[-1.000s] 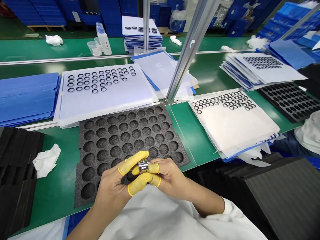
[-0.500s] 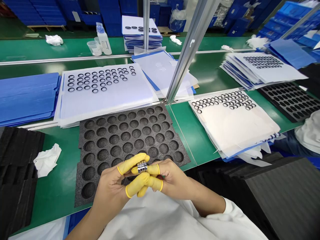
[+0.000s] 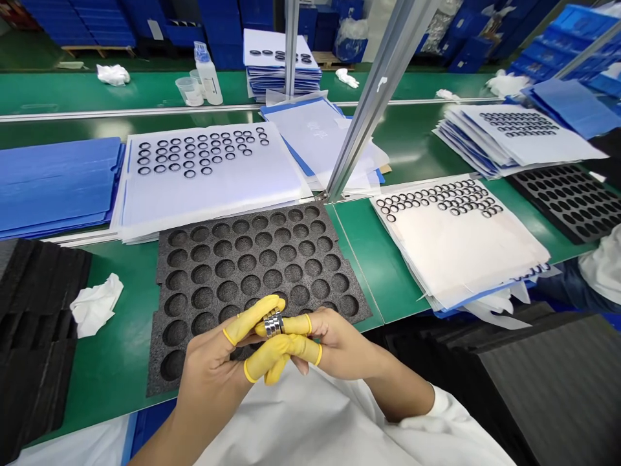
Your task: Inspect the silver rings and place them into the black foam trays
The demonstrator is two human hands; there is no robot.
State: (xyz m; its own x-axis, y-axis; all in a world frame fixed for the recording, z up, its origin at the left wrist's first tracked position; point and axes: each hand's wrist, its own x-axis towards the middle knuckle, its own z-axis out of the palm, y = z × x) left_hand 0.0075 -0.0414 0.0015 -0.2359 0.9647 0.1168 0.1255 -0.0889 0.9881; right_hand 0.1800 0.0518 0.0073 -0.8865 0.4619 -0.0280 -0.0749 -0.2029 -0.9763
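A short stack of shiny metal rings (image 3: 273, 323) is held between my two hands. My left hand (image 3: 233, 353), with yellow finger cots, is closed around the stack from the left. My right hand (image 3: 325, 340), also in yellow cots, pinches the stack's right side. Both hands are over the lower part of a black foam tray (image 3: 250, 264) with rows of round pockets; the pockets that show hold nothing. Behind the tray, dark rings (image 3: 189, 155) lie in rows on a stack of white sheets (image 3: 228, 184).
More rings lie on white sheets (image 3: 466, 252) at the right. A metal post (image 3: 359, 129) rises behind the tray. Black foam (image 3: 29, 362) and crumpled tissue (image 3: 97, 305) are at the left, blue sheets (image 3: 53, 184) behind. Another person's sleeve (image 3: 604, 259) shows far right.
The view has shifted slightly, so the bench items appear a little further right. The fingers have moved slightly around the ring stack, which is tilted a bit differently.
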